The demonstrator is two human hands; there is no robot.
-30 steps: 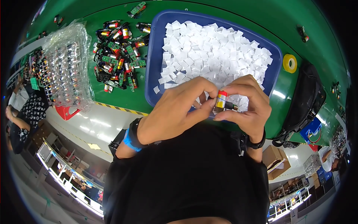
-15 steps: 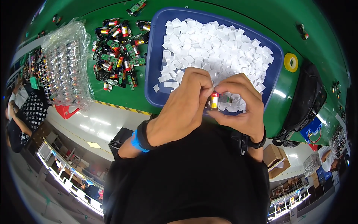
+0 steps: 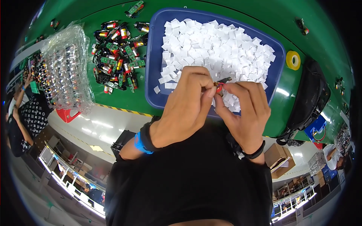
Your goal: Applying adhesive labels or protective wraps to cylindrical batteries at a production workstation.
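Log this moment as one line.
left hand: pinching small red-and-dark part | right hand: fingering same part | below: blue tray, white squares | left of tray: battery-and-board pile

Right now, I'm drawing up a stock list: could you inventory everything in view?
Table: one, green, across the top.
Tray: one, blue, on the table.
Squares: too many to count, white, in the tray.
Held part: one, partly red, over the tray's near side.
Pile: dozens of parts, green, black, red, yellow, left of the tray.
Plastic: count unclear, clear, left of the pile.
Tape: one, yellow, right of the tray.
Bag: one, black, on the table's right.
Box: one, brown, lower right.
People: at least two, dark and white clothes, outer edges.
Shirt: one, black, lower centre.
Left hand: one, blue and black bands, pinching the held part.
Right hand: one, black band, at the held part.
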